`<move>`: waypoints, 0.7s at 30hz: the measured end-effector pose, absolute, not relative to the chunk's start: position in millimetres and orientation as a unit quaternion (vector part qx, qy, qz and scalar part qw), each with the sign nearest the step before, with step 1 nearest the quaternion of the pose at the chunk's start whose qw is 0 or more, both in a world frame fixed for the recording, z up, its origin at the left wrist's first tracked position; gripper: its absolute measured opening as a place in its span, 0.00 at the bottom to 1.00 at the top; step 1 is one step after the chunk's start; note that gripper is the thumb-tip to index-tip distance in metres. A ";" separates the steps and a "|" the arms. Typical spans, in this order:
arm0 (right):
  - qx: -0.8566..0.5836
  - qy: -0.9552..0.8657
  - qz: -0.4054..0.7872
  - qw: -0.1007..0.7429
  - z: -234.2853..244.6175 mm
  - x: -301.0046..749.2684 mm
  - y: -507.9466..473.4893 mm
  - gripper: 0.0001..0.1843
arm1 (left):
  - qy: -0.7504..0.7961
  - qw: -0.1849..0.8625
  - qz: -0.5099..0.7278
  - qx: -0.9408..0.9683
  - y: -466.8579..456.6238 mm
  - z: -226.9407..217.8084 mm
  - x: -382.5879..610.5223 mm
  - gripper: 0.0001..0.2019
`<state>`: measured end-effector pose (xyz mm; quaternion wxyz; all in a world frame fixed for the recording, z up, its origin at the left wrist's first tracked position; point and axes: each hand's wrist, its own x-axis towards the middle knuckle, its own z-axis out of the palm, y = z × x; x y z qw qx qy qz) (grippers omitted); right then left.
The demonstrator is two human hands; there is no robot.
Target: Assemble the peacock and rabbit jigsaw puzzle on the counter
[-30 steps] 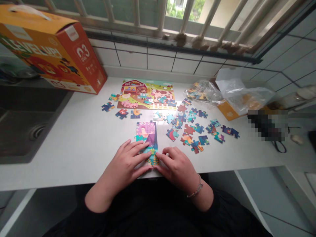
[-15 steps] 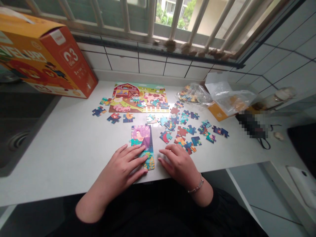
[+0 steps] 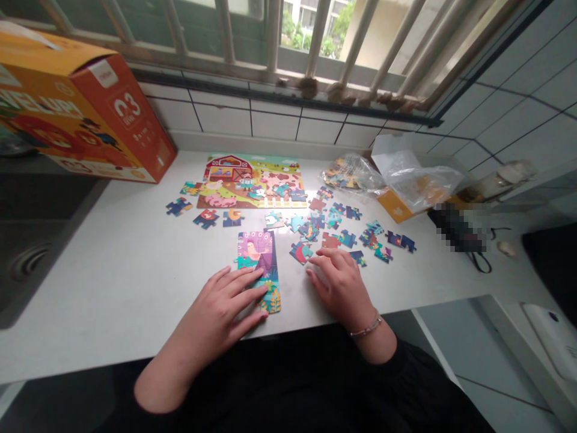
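Observation:
Flat on the joined puzzle section (image 3: 271, 299) lies my left hand (image 3: 228, 300), its fingers spread. The section shows a purple peacock, teal ground and yellow plants; my fingers cover part of it. My right hand (image 3: 339, 279) hovers at the front of the loose puzzle pieces (image 3: 331, 240), fingers loosely apart, holding nothing that I can see. Closest to its fingertips is a dark blue piece with a red and teal shape (image 3: 300, 252). Other pieces are partly hidden beneath or behind this hand. Several more pieces (image 3: 206, 218) lie to the left, behind my left hand.
A farm picture puzzle (image 3: 252, 182) lies at the back. To its right are a clear bag of pieces (image 3: 349, 172) and an opened box (image 3: 396, 205) with plastic. An orange carton (image 3: 85, 114) stands back left, beside the sink (image 3: 49, 240). A dark pouch (image 3: 455, 228) lies on the right.
My right hand has moved right and slightly away from me, from beside the joined section toward the loose pieces. My left hand stays on the section. The camera view has shifted slightly.

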<state>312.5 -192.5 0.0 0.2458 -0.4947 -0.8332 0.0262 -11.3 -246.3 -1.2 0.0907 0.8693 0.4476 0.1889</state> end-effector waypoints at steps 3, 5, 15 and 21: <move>-0.516 -0.821 0.023 0.242 12.0 309.4 -167.4 0.12 | 0.445 0.092 0.192 0.870 -245.3 0.1 -11.8 0.19; -0.549 -0.807 0.017 0.216 18.9 305.9 -146.2 0.14 | 0.444 0.091 0.191 0.871 -244.6 0.1 -12.4 0.20; -0.586 -0.792 0.028 0.167 8.7 301.3 -108.7 0.09 | 0.441 0.082 0.194 0.873 -242.7 -2.9 -13.0 0.19; -0.550 -0.777 0.101 0.290 4.6 309.6 -112.1 0.17 | 0.443 0.094 0.192 0.870 -243.8 -1.7 -13.5 0.19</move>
